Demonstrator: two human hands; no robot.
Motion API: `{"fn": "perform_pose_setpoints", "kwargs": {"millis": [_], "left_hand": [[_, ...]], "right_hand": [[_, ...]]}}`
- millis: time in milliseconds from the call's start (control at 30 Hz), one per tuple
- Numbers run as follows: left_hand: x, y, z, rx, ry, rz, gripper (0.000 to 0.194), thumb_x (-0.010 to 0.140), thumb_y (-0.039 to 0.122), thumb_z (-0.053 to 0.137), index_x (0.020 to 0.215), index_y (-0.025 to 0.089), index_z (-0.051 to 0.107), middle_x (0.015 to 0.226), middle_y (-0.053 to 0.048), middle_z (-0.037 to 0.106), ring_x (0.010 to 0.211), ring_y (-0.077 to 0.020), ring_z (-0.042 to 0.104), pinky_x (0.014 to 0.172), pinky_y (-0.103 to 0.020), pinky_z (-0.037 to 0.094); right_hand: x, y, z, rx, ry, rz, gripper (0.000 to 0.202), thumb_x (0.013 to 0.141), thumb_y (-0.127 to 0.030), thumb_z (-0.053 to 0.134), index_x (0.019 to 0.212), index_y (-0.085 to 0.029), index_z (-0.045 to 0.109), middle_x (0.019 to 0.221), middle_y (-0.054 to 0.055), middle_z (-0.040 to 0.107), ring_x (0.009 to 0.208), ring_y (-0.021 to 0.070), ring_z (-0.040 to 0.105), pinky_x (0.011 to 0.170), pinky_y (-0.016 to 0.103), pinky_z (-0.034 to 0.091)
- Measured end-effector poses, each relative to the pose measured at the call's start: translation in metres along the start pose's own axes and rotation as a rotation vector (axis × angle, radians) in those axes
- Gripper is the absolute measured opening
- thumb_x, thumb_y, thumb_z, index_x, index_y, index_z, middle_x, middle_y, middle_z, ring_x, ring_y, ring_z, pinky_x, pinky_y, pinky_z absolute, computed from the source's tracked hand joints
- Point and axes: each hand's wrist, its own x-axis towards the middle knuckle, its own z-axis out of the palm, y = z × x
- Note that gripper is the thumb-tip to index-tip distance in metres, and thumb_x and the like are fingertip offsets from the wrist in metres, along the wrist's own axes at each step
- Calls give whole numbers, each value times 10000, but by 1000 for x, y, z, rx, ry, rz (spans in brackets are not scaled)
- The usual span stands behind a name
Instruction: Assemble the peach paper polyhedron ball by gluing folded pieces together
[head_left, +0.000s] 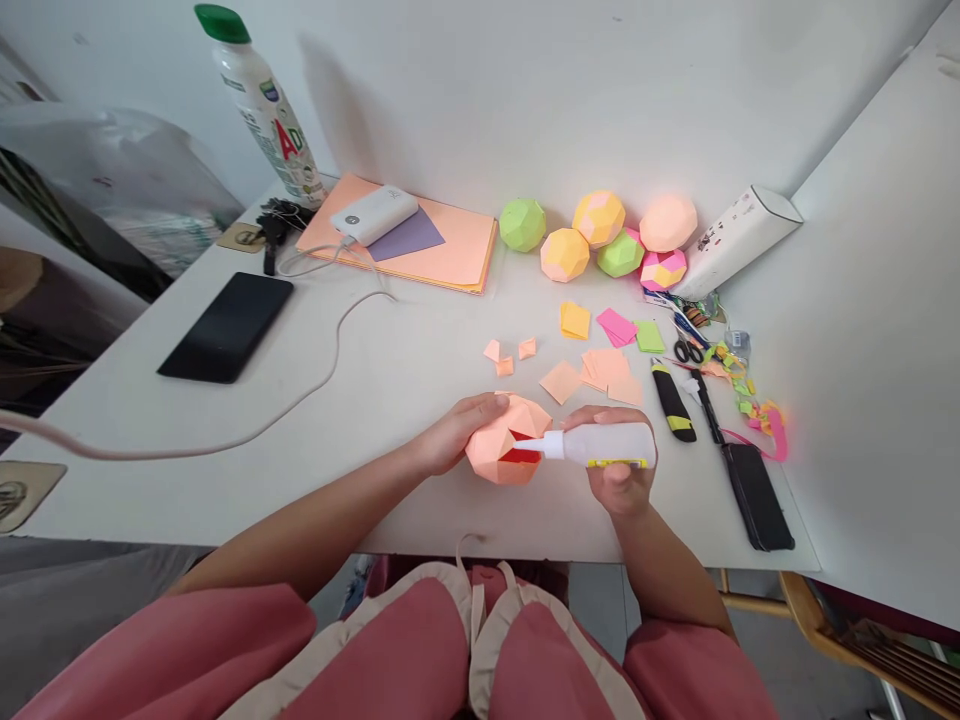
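Note:
My left hand (459,432) grips the left side of a peach faceted paper ball (495,455), which has an opening in its right part. In my right hand (624,485) a white glue bottle (607,445) lies sideways, its narrow nozzle pointing left at the edge of that opening. Whether the nozzle touches the paper is too small to tell. Just behind the ball are several small folded peach pieces (505,366) and flat peach paper squares (561,382).
Several finished paper balls (565,255) line the wall. Yellow squares (575,320), a cutter (673,400), scissors (688,351) and a black phone-like item (757,497) lie to the right. On the left are a tablet (226,328), a power bank (374,214) with cable and a tall bottle (266,115).

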Motion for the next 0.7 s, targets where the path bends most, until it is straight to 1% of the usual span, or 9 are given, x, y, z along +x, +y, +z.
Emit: {"fn": "perform_pose_setpoints", "kwargs": {"millis": [67,133,200,300,400,467,600,633,700], "left_hand": [[0,0,0,12,24,0,526,844,631,559,944,124,656,863,-70,657,759,-192,595,674,-302,448],[0,0,-1,10,27,1,521,834,636,568,914,127,648,839,-57,646,741,-181,587,662,-291,443],[0,0,0,8,14,-1,531,830,639,568,931,124,646,859,-70,653,763,-196,600,674,-302,453],[0,1,0,25,14,0,547,831,634,560,970,112,648,907,-98,671,803,-226,619,700,-331,468],[1,-1,1,32,14,2,553,839,627,550,1002,108,651,936,-110,686,820,-240,632,713,-346,471],[1,-2,0,20,1,-3,559,844,625,545,1024,106,649,949,-121,694,843,-253,638,725,-352,471],[1,-4,-1,-3,6,1,556,839,623,564,1020,105,647,938,-124,694,820,-241,634,714,-340,471],[1,-4,-1,-12,9,4,553,837,621,570,1022,106,647,935,-123,694,807,-236,632,705,-334,472],[1,-3,-1,-35,13,8,550,832,620,580,1023,108,646,925,-121,693,796,-235,634,697,-331,476]], "right_hand": [[-1,2,-1,-10,6,67,433,795,-613,641,1040,-267,554,915,94,729,867,262,690,689,430,566],[-1,4,-2,-16,17,129,460,767,-623,664,1020,-258,544,945,106,728,898,267,684,691,431,567],[-1,3,-2,6,26,160,463,744,-600,703,1012,-256,548,951,107,731,902,268,683,690,430,565],[0,0,1,69,35,198,419,732,-555,742,986,-259,588,902,97,738,877,272,688,694,437,558],[3,-4,3,124,62,240,400,712,-562,756,945,-266,622,857,86,734,843,273,686,684,445,561],[6,-5,4,176,93,279,421,702,-596,746,937,-270,620,841,76,725,788,259,674,638,434,566],[14,-1,0,341,163,389,435,721,-640,697,944,-274,626,852,38,700,619,176,609,547,365,546],[16,1,-3,382,191,419,421,726,-632,694,934,-272,635,857,30,693,614,164,602,552,353,545],[21,6,-10,453,269,487,380,722,-582,716,914,-260,652,833,21,676,673,164,617,605,340,560]]}}
